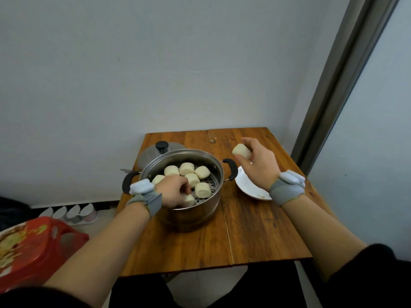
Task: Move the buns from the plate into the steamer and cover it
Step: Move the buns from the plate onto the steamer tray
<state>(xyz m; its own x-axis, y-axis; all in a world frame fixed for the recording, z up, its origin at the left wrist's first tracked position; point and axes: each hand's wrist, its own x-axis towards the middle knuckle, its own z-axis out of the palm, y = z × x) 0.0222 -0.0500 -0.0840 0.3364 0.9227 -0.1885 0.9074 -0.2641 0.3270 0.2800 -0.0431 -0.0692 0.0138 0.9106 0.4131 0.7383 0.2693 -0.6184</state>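
A steel steamer pot (pixel 219 174) with black handles stands on the wooden table (pixel 255 230). Several white buns (pixel 202 189) lie on its perforated tray. My left hand (pixel 173 191) reaches inside the steamer at the near rim, fingers closed on a bun (pixel 189 200) that rests low on the tray. My right hand (pixel 258 163) hovers above the white plate (pixel 244 183), gripping one bun (pixel 242 151) at its fingertips. The plate's visible part holds no buns. The steamer's lid (pixel 153 155), with a black knob, lies behind the pot.
The table stands in a corner, with the wall behind and a door frame (pixel 338 85) on the right. A red plastic stool (pixel 37 243) sits at lower left. Slippers (pixel 69 213) lie on the floor by the wall.
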